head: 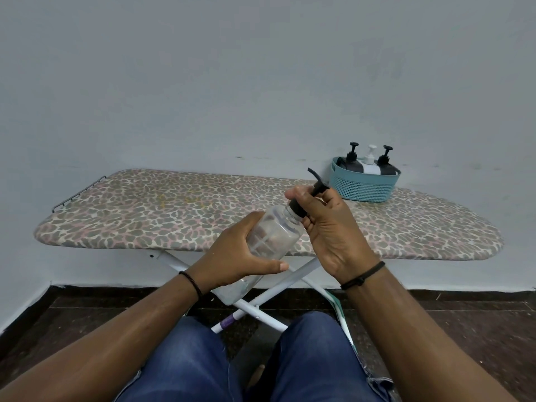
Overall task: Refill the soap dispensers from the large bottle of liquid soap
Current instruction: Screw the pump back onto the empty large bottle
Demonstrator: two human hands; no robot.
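L hand [232,256] wraps the clear plastic dispenser bottle [266,242], held tilted in the air in front of the leopard-print ironing board [174,210]. R hand [327,227] pinches its black pump top [311,195]. Teal woven basket [364,188] w/ three pump bottles [368,163] sits at the board's far right edge.

Basket [364,185] on ironing board's [174,216] right end.

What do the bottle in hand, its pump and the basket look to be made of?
Bottle: clear plastic by the look, since the fingers and board pattern show through it. Pump: black, probably matte plastic, with no shine. Basket: teal, seemingly moulded plastic, its wall pierced in a woven-style lattice.
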